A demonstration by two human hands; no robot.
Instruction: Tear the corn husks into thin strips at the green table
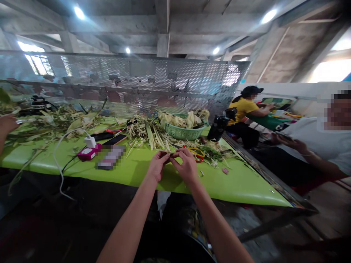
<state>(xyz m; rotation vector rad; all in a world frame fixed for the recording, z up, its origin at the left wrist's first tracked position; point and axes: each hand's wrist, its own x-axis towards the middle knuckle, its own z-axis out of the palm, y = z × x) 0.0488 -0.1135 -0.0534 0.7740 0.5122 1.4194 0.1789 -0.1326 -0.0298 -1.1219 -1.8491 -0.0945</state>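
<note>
Bare forearms [131,219] rise from the bottom edge to the centre of the frame, where the left hand [159,164] and the right hand [187,162] meet, both pinching a small dark piece [172,155], too small to identify, over the near part of a table [236,186] covered in glossy lime-green sheeting. Just past the right hand lie red and yellow loops [200,160]; beyond, right of centre, a green basket [185,134] heaped with pale plant matter [192,119] stands among loose stalks [152,137]. Left of centre are a dark phone [115,140] and a magenta power block [89,152] bearing a white charger [90,141]. Leafy cuttings [63,122] litter the middle left, near another person's hand [7,125]. Across the background runs a perforated metal screen [137,78], under a grey concrete ceiling [115,25] with bright lamps [79,13]; at right sit two people, one in a yellow shirt [244,112], one in white [318,135].
</note>
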